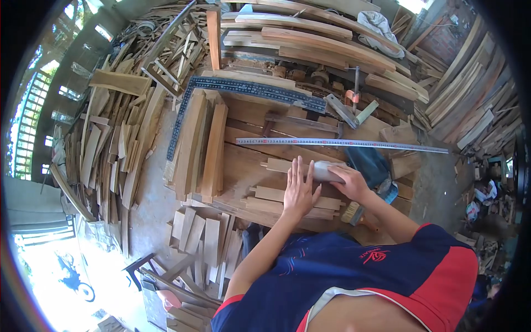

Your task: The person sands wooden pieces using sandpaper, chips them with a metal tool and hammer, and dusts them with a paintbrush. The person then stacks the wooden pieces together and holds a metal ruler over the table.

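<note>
Head view | centre of frame: your left hand (299, 195) lies flat-fingered across the wooden piece (277, 165), likely steadying it on the surface (240, 178) | your right hand (352, 182) wraps a pale rounded object (326, 172) (type unclear), probably for control.

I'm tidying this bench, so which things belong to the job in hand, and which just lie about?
Likely in the job:
- wood strip under the left hand
- whitish object in the right hand
- similar strips nearby

Likely just lying about:
- black square
- ruler
- brush
</note>
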